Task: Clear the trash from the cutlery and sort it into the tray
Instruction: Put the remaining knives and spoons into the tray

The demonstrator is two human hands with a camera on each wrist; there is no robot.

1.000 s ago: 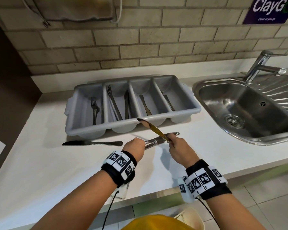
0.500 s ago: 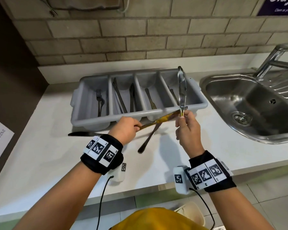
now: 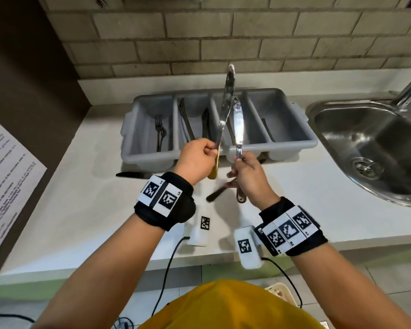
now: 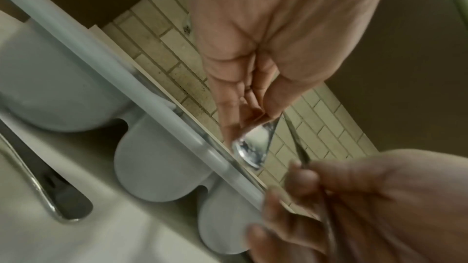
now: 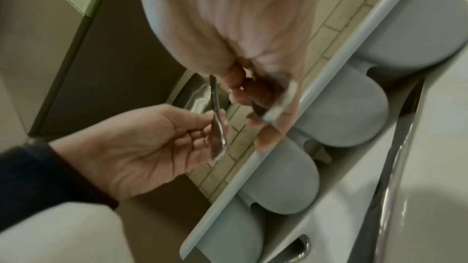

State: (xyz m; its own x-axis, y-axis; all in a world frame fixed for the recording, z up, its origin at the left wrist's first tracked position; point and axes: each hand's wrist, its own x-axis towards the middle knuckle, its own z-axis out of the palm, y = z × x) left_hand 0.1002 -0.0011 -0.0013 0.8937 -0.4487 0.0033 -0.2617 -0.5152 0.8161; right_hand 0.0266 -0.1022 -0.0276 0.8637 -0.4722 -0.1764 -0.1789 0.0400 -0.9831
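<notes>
- Now, in the head view, your left hand (image 3: 195, 160) grips one knife (image 3: 224, 110) and your right hand (image 3: 247, 173) another knife (image 3: 238, 124), both upright over the grey tray (image 3: 304, 141); half a second ago the left one lay level. A sorting step, I judge: next, lower each into its compartment.
- Left wrist view: your fingers (image 4: 243, 107) pinch a shiny handle.
- Right wrist view: your fingers (image 5: 266, 123) are curled round the handle; it is blurred.

Black wristbands (image 3: 165, 205) bearing white coded tags; yellow top (image 3: 226, 307).
</notes>
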